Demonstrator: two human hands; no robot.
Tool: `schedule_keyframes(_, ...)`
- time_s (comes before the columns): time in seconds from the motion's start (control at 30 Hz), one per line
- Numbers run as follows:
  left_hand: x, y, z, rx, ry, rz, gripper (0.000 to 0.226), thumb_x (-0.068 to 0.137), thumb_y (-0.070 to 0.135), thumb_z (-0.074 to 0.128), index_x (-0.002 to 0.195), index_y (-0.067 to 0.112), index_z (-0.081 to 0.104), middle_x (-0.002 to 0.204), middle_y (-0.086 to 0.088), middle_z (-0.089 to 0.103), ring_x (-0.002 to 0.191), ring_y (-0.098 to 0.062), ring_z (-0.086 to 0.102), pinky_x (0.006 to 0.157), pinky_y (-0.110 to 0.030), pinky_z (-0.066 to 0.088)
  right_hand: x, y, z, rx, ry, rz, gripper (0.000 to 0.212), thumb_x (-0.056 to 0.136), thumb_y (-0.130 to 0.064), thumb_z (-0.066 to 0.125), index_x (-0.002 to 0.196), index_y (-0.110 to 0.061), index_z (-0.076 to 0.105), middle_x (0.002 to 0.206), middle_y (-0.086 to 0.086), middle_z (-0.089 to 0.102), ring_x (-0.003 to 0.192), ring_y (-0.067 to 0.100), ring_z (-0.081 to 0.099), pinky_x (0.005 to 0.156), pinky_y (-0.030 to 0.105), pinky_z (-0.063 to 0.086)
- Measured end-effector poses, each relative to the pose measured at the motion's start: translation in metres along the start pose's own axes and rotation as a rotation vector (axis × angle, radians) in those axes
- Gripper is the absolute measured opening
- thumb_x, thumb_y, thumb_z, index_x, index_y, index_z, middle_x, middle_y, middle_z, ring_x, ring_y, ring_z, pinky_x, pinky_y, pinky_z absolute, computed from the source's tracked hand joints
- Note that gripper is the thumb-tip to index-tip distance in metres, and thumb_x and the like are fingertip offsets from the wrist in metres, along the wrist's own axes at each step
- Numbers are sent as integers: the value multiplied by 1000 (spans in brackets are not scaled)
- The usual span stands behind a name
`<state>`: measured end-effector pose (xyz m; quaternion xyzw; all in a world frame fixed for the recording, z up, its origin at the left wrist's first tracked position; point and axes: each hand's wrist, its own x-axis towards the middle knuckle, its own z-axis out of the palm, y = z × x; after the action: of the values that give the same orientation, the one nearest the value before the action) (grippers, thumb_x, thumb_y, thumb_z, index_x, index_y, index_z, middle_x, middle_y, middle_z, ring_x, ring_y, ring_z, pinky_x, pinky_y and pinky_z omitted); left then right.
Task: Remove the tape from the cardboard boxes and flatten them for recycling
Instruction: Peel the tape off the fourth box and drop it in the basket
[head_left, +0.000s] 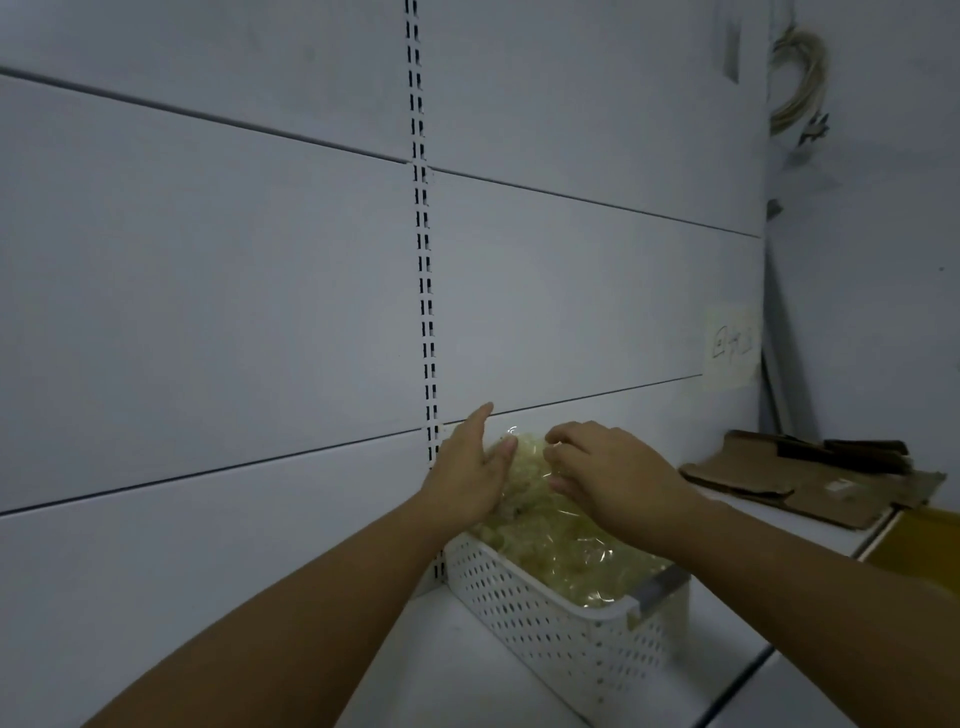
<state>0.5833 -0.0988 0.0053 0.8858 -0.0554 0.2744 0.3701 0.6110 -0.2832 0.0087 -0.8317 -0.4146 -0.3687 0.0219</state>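
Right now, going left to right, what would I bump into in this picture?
Left hand → right hand → flattened cardboard. The basket of crumpled tape sits under both hands, so it has no clear place.

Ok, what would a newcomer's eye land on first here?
The left hand rests against, and the right hand grips, a heap of crumpled yellowish clear tape in the white perforated plastic basket at lower centre. Flattened brown cardboard lies on the shelf at right.

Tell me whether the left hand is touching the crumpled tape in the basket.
Touching. In the head view the left hand lies against the crumpled tape heaped in the basket.
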Motion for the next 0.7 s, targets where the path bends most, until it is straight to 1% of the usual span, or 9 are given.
schedule_keyframes(0.07, -5, 2, 2, -129, 6, -40, 51, 98, 39, 35, 146, 28, 23, 153, -1, 28, 138, -19, 29, 112, -40, 29, 0, -4, -2, 21, 16, 1, 30, 94, -32, 49, 114, -14, 61, 129, 5, 54, 107, 20, 53, 84, 32, 45)
schedule_keyframes(0.17, -7, 5, -1, -228, 72, -67, 43, 100, 35, 31, 143, 30, 30, 150, 1, 32, 131, -12, 33, 101, -28, 31, 0, -9, -6, 116, 33, 42, 34, 93, -30, 51, 124, -16, 54, 133, 3, 48, 105, 18, 53, 81, 30, 48)
schedule_keyframes(0.27, -10, 8, -6, -249, 107, -78, 40, 101, 33, 30, 141, 29, 35, 147, 1, 37, 133, -16, 35, 106, -31, 30, -1, -14, -7, 183, 84, 102, 47, 89, -24, 60, 133, -18, 46, 134, 4, 47, 102, 19, 57, 78, 28, 48)
schedule_keyframes(0.3, -11, 10, -7, -249, 121, -73, 40, 101, 33, 29, 140, 27, 37, 146, 1, 38, 133, -16, 35, 108, -31, 30, -2, -16, -8, 187, 91, 112, 45, 88, -23, 62, 130, -17, 49, 132, 5, 49, 104, 20, 56, 80, 29, 48)
schedule_keyframes(0.43, -14, 15, -24, -281, 213, -85, 40, 102, 32, 25, 132, 18, 47, 136, 0, 47, 127, -15, 40, 106, -29, 30, -5, -14, -15, -7, 77, 75, 16, 84, -13, 63, 97, -8, 70, 122, 10, 60, 114, 27, 52, 88, 37, 43)
schedule_keyframes(0.5, -17, 14, -39, -96, 115, -46, 37, 102, 33, 25, 121, 19, 53, 119, 1, 51, 115, -15, 44, 96, -25, 31, -6, -14, -22, 102, 151, 144, 23, 89, -15, 56, 108, -7, 67, 122, 10, 59, 112, 27, 52, 93, 35, 39)
schedule_keyframes(0.57, -18, 8, -55, 194, -35, 0, 42, 101, 37, 25, 115, 14, 57, 114, -6, 56, 118, -24, 47, 100, -33, 33, 1, -19, -28, 203, 242, 163, 31, 92, -18, 52, 120, -7, 60, 125, 11, 58, 114, 27, 52, 96, 35, 38)
schedule_keyframes(0.63, -20, 4, -74, 482, -175, -35, 48, 99, 44, 22, 130, 19, 49, 138, -8, 47, 138, -29, 28, 111, -50, 23, 14, -32, -32, 196, 138, 121, 39, 94, -28, 48, 130, -13, 53, 138, 6, 49, 126, 22, 42, 104, 34, 31)
schedule_keyframes(0.7, -24, 2, -98, 677, -247, -94, 54, 98, 50, 17, 144, 25, 31, 155, -3, 25, 145, -25, 6, 114, -55, 8, 30, -53, -29, 171, -64, 63, 49, 94, -40, 44, 139, -21, 40, 151, 2, 32, 138, 18, 26, 110, 34, 23)
